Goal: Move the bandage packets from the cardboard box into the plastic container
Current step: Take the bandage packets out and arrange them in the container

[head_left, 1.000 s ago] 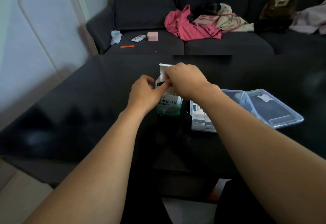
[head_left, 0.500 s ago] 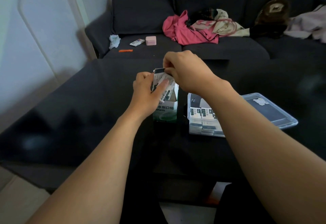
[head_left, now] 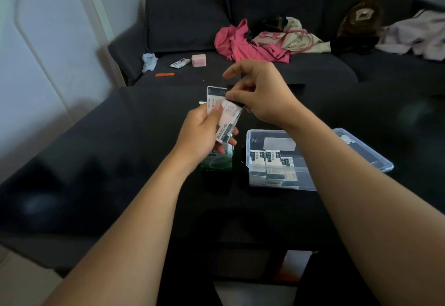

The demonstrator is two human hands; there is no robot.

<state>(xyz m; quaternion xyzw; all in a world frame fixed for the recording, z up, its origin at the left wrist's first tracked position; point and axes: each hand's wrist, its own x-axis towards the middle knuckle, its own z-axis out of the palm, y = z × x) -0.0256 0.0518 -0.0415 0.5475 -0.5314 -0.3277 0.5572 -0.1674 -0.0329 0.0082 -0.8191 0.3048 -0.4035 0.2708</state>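
A small green-and-white cardboard box (head_left: pixel 218 161) stands on the dark table, mostly behind my left hand (head_left: pixel 201 134). That hand holds a fanned stack of white bandage packets (head_left: pixel 222 115) above the box, thumb on top. My right hand (head_left: pixel 258 91) pinches the upper end of the top packet with thumb and fingers. To the right of the box sits the clear plastic container (head_left: pixel 255 180), with several packets (head_left: pixel 272 158) lying inside it.
The container's clear lid (head_left: pixel 375 156) lies beside it on the right. Behind the black glossy table (head_left: pixel 96 161) is a dark sofa with pink clothing (head_left: pixel 243 43), a pink small box (head_left: pixel 199 60), a tissue and other clutter.
The packets have come up out of the cardboard box into my left hand. My right hand rose with them and now pinches the top one.
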